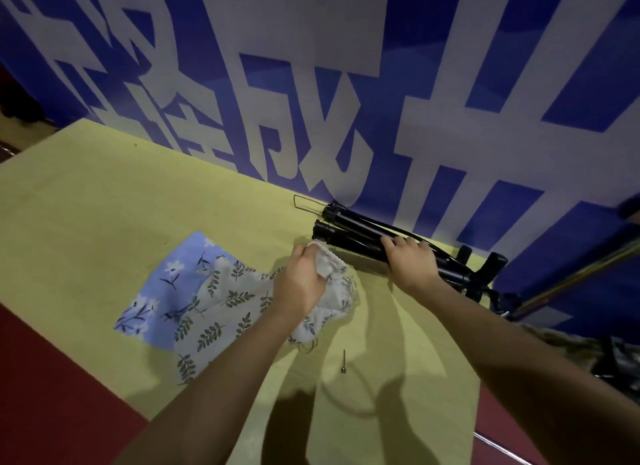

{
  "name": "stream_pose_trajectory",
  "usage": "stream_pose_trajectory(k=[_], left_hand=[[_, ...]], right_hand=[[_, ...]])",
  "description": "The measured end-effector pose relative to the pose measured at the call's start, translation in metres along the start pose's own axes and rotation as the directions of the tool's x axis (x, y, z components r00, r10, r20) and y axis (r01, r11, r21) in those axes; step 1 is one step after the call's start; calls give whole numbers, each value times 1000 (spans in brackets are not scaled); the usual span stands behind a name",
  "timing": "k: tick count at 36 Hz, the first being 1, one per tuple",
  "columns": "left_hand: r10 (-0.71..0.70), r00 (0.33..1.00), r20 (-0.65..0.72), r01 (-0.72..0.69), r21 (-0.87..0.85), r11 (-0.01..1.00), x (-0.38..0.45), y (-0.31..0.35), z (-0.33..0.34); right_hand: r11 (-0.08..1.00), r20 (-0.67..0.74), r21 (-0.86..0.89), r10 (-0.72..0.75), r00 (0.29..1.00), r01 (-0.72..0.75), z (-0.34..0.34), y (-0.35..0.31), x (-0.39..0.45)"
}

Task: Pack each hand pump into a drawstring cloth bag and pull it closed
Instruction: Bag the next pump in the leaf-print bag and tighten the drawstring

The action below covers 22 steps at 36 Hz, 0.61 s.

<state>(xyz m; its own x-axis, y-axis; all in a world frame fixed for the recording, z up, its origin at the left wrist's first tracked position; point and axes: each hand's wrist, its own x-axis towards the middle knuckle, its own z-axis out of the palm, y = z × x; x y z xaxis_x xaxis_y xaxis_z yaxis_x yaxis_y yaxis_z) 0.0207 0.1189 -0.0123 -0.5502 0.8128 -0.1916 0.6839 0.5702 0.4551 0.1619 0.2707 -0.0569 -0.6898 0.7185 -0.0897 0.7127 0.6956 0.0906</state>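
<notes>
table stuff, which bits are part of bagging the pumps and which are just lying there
Part of the job:
- leaf-print cloth bag, its mouth held by the left hand
- black hand pumps by the wall, the nearer one gripped by the right hand
- blue flowered bag, lying under the leaf-print one

Just lying about:
- small metal needle on the yellow table
- blue and white banner behind

Hands (300, 282) on bag (225, 312), pump (356, 238)

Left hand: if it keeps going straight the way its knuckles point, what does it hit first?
Likely the base end of the nearer black hand pump, just beyond the left hand, which grips the leaf-print bag's mouth. Depth unclear.
</notes>
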Motion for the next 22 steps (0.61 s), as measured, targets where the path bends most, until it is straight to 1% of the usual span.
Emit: stream_pose_trajectory(k=[3,7,11,13,15,18,22], left_hand=[[22,999,-43,-23,-21,1000,-8,7,-5],[105,988,-116,-110,-42,993,-23,10,-10],[147,977,-156,-154,-31,988,-35,5,-19],[157,976,-153,-163,-27,986,-39,3,-24],[173,976,-134,-178,-28,984,-43,3,-29],[214,972,-93,-218,-38,975,-47,3,-36],[259,965,-50,-263,-120,957,-53,2,-48]], right_hand=[[998,-48,57,33,998,-30,-20,2,-8],[982,-107,179,84,991,-64,-44,4,-27],[947,-174,308,145,974,-86,-59,9,-51],[921,-200,377,183,963,-97,-68,10,-64],[909,-230,407,200,952,-93,-74,11,-75],[923,-274,380,177,945,-62,-84,9,-92],[922,-271,387,128,954,-14,-90,1,-115]])
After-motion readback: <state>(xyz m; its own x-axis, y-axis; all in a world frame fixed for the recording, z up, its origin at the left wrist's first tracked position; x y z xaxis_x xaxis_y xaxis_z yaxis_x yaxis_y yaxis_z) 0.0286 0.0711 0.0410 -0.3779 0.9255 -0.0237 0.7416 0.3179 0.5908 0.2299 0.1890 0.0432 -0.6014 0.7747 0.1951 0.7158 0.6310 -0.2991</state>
